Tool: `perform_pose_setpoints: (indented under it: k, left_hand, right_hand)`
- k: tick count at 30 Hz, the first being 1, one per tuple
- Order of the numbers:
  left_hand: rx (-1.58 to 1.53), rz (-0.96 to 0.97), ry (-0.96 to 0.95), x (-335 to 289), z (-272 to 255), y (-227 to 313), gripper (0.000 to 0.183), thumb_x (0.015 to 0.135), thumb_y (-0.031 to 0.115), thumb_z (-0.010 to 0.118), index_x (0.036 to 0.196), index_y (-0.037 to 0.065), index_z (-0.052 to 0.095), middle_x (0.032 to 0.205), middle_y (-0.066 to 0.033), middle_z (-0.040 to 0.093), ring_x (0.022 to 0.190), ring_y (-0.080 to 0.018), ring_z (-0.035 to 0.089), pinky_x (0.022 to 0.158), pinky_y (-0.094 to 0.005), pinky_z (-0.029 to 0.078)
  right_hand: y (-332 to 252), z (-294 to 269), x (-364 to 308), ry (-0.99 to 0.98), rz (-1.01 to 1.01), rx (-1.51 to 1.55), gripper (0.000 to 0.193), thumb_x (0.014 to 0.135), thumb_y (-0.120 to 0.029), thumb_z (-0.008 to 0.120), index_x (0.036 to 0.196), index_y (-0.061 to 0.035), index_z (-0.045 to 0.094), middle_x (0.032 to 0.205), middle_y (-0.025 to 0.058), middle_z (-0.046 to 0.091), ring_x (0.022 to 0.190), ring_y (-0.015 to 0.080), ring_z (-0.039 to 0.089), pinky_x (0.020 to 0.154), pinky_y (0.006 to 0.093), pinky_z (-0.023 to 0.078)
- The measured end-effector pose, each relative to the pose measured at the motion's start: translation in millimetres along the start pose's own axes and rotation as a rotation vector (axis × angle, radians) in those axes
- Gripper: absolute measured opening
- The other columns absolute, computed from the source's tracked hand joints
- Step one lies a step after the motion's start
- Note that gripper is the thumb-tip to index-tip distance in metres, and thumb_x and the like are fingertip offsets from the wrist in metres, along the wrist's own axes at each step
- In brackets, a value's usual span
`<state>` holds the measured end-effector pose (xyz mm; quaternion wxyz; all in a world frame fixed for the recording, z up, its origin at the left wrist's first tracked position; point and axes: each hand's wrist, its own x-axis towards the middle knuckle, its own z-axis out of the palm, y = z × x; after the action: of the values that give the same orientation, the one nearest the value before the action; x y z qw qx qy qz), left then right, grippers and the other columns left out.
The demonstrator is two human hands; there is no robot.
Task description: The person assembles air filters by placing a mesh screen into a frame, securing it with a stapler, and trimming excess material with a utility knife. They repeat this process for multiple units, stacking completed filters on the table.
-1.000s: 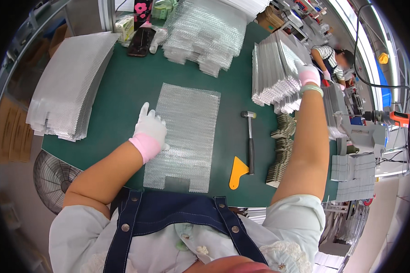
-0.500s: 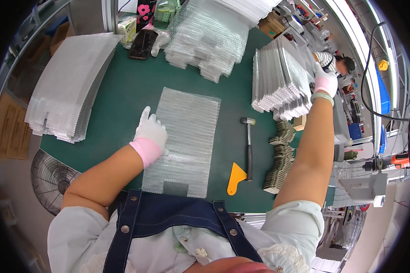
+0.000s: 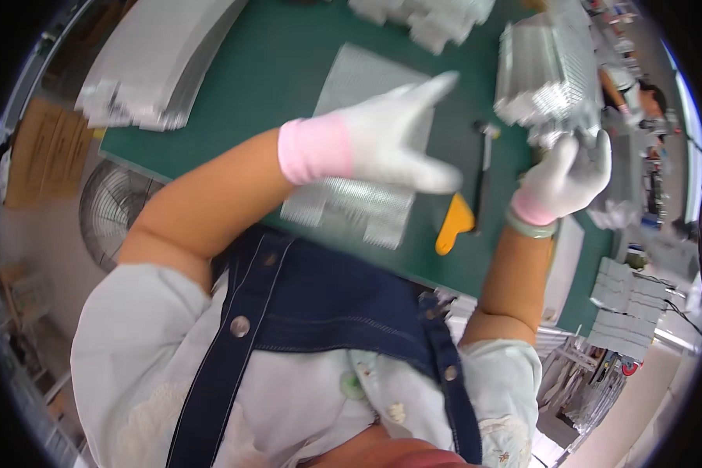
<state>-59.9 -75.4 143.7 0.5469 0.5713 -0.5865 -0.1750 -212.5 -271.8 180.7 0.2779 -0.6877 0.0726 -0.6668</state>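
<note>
A silvery mesh sheet (image 3: 355, 209) with a notched near edge lies on the green table. Across it reaches my left hand (image 3: 386, 140) in a white glove with a pink cuff, thumb and fingers spread, holding nothing. My right hand (image 3: 563, 178), gloved alike, is at the near end of a stack of folded mesh sheets (image 3: 532, 70). Its fingers point up and stand apart, with nothing visible between them; whether they touch the stack is unclear. Between my hands lie a yellow scraper (image 3: 454, 226) and a black-handled hammer (image 3: 483, 168). Motion blurs both hands somewhat.
A tall pile of mesh sheets (image 3: 160, 58) stands at the table's far left, and another pile (image 3: 437, 17) at the far edge. A floor fan (image 3: 117, 209) and cardboard (image 3: 51, 148) are left of the table. Another person (image 3: 624, 86) is beyond the right side.
The view has shifted, so the table sits higher in it. My left hand has moved right from the sheet's left edge. My right hand has come back nearer, from beyond the right stack.
</note>
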Motion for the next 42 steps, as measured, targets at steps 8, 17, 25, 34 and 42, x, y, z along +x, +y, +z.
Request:
perform_pose_setpoints:
  k: [8,17,25,34,42]
  left_hand:
    - [-0.547,-0.305,0.076,-56,-36,62,0.035,0.095,0.017,0.065,0.124,-0.003,0.06,0.114,-0.0099,0.066,0.099,-0.0166,0.065,0.084,-0.03,0.053]
    - [0.463,-0.554,0.327,-117,-1,-9,0.066,0.087,0.03,0.073,0.135,-0.007,0.045,0.095,-0.0147,0.067,0.084,-0.0224,0.069,0.076,-0.0334,0.055]
    - [0.853,-0.706,0.076,-114,9,-64,0.068,0.09,0.051,0.061,0.13,-0.003,0.046,0.087,-0.0217,0.067,0.084,-0.0386,0.068,0.071,-0.0453,0.055]
    - [0.837,-0.719,0.006,-108,2,-68,0.06,0.093,0.05,0.058,0.124,-0.001,0.049,0.088,-0.0202,0.068,0.084,-0.0368,0.068,0.07,-0.0459,0.054]
    - [0.854,-0.699,0.027,-110,4,-73,0.064,0.092,0.051,0.058,0.13,0.001,0.047,0.09,-0.0195,0.068,0.085,-0.0361,0.067,0.071,-0.0458,0.054]
  right_hand:
    - [-64,-74,-59,-0.359,-0.163,-0.098,0.065,0.092,-0.021,0.069,0.143,0.005,0.038,0.132,0.02,0.056,0.119,0.0309,0.059,0.104,0.0379,0.048]
    - [-80,-32,-156,-0.688,0.786,-0.503,0.078,0.086,-0.036,0.075,0.141,0.0091,0.042,0.093,0.0185,0.067,0.082,0.0253,0.067,0.08,0.0332,0.053]
    - [-45,-7,-187,-1.034,0.686,-0.946,0.083,0.091,-0.054,0.059,0.144,0.0054,0.036,0.101,0.0246,0.068,0.094,0.0394,0.067,0.081,0.0467,0.053]
    - [-46,-3,-184,-1.102,0.675,-0.981,0.081,0.092,-0.054,0.056,0.142,0.0068,0.038,0.102,0.0258,0.067,0.092,0.0395,0.068,0.077,0.0456,0.054]
    - [-47,0,-179,-1.125,0.69,-0.992,0.083,0.091,-0.059,0.056,0.141,0.0051,0.04,0.102,0.0245,0.068,0.091,0.0382,0.068,0.076,0.0455,0.055]
